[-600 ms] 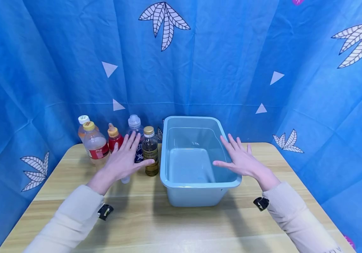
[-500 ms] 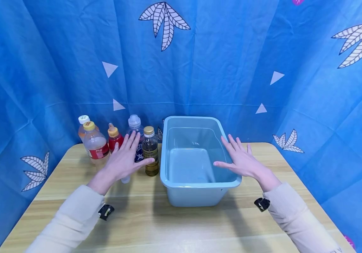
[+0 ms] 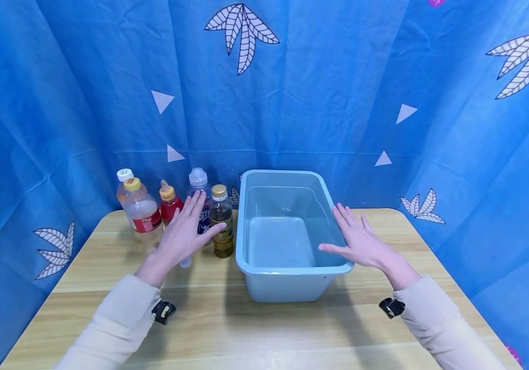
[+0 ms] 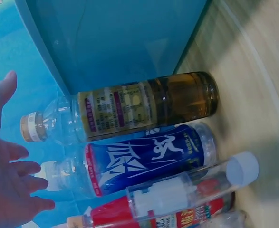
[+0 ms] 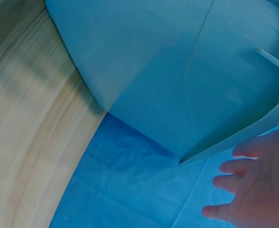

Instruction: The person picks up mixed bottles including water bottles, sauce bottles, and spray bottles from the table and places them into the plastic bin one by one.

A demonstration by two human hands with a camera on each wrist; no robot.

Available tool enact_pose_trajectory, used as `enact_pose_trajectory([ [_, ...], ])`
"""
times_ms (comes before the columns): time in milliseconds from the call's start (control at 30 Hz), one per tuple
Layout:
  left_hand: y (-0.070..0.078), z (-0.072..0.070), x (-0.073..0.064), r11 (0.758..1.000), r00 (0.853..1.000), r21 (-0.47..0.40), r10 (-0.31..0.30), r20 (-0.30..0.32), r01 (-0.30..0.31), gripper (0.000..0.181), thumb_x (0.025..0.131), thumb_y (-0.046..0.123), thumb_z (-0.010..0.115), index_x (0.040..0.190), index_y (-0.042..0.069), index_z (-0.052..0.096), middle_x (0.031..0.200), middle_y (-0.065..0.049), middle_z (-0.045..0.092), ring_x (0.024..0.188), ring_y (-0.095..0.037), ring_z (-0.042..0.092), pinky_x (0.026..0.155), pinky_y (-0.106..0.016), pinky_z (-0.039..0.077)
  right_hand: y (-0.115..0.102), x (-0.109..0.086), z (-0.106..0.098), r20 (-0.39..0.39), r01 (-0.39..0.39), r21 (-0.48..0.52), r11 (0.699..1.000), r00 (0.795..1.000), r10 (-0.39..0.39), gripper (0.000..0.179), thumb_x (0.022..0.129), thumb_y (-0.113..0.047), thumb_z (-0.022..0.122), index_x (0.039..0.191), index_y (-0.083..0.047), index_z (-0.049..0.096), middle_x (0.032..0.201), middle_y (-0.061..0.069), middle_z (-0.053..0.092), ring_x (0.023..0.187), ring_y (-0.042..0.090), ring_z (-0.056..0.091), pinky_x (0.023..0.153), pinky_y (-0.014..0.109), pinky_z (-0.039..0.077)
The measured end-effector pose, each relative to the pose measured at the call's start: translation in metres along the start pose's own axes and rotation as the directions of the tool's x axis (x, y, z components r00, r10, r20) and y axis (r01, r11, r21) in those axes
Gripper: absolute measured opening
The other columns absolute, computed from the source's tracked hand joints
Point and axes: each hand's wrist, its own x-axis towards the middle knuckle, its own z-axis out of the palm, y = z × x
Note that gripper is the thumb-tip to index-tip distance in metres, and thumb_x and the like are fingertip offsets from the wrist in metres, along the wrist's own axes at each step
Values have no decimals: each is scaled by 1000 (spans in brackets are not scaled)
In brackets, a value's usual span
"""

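My left hand (image 3: 183, 231) hovers with spread fingers above and in front of a row of bottles, holding nothing. Closest to its thumb stands a bottle of brown liquid with a gold cap (image 3: 223, 241). Beside that is a clear bottle with a blue label (image 4: 153, 156), partly behind my fingers in the head view. A clear tube with a white end (image 4: 241, 168) is mostly hidden under the hand there. My right hand (image 3: 359, 241), fingers straight, is over the right rim of a light blue plastic basin (image 3: 278, 289); whether it touches the rim is unclear.
Left of my left hand are a red squeeze bottle (image 3: 170, 208), a red-labelled bottle with a yellow cap (image 3: 147, 224) and a white-capped orange bottle (image 3: 121, 192). A blue curtain (image 3: 310, 113) hangs behind the wooden table (image 3: 199, 329).
My right hand has shifted slightly right and down, toward the basin's rim. The left forearm has moved a little right. The bottles and basin stay in place; the view has shifted slightly.
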Motion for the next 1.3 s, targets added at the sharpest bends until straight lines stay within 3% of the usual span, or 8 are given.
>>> enact_pose_trajectory([
  [167, -2, 5, 1, 997, 999, -68, -22, -47, 19, 90, 79, 63, 47, 142, 9, 13, 146, -14, 14, 132, -32, 10, 102, -52, 14, 1, -6, 1, 1, 12, 14, 1000, 1000, -12, 101, 75, -63, 52, 141, -1, 7, 147, 13, 0, 133, 28, 0, 101, 56, 0],
  [400, -3, 13, 4, 982, 988, -187, -66, -139, 39, 83, 79, 58, 52, 141, 11, 21, 143, -15, 24, 128, -34, 24, 98, -53, 25, 1, -15, 4, -2, 47, 52, 998, 999, -47, 101, 76, -58, 57, 141, 1, 7, 147, 16, 3, 133, 31, 3, 102, 56, 5],
  [633, -2, 19, 9, 955, 957, -296, -69, -283, -19, 72, 80, 42, 62, 134, 4, 36, 133, -18, 39, 120, -34, 37, 95, -47, 33, -1, -24, 7, 1, 76, 90, 993, 997, -77, 98, 76, -55, 59, 140, 1, 9, 147, 15, 5, 133, 31, 4, 102, 54, 8],
  [767, -1, 21, 13, 938, 937, -347, -105, -335, -19, 67, 78, 38, 66, 130, 1, 43, 129, -18, 44, 116, -32, 43, 93, -45, 36, -3, -26, 8, -7, 95, 98, 991, 995, -95, 97, 76, -53, 60, 140, 2, 12, 146, 17, 8, 132, 33, 6, 102, 54, 10],
  [1033, 1, 23, 22, 878, 921, -478, -200, -333, 18, 61, 76, 32, 70, 125, 2, 49, 122, -16, 52, 110, -27, 50, 90, -41, 40, -5, -29, 11, -13, 114, 113, 987, 993, -114, 97, 75, -53, 61, 140, 1, 13, 146, 16, 9, 132, 33, 8, 102, 53, 12],
  [1300, 3, 25, 31, 799, 935, -600, -249, -252, 51, 61, 75, 29, 71, 125, 2, 48, 120, -16, 53, 108, -26, 51, 90, -38, 41, -6, -30, 13, -13, 127, 121, 984, 992, -127, 99, 75, -52, 62, 140, 3, 12, 146, 17, 7, 132, 33, 6, 102, 54, 11],
])
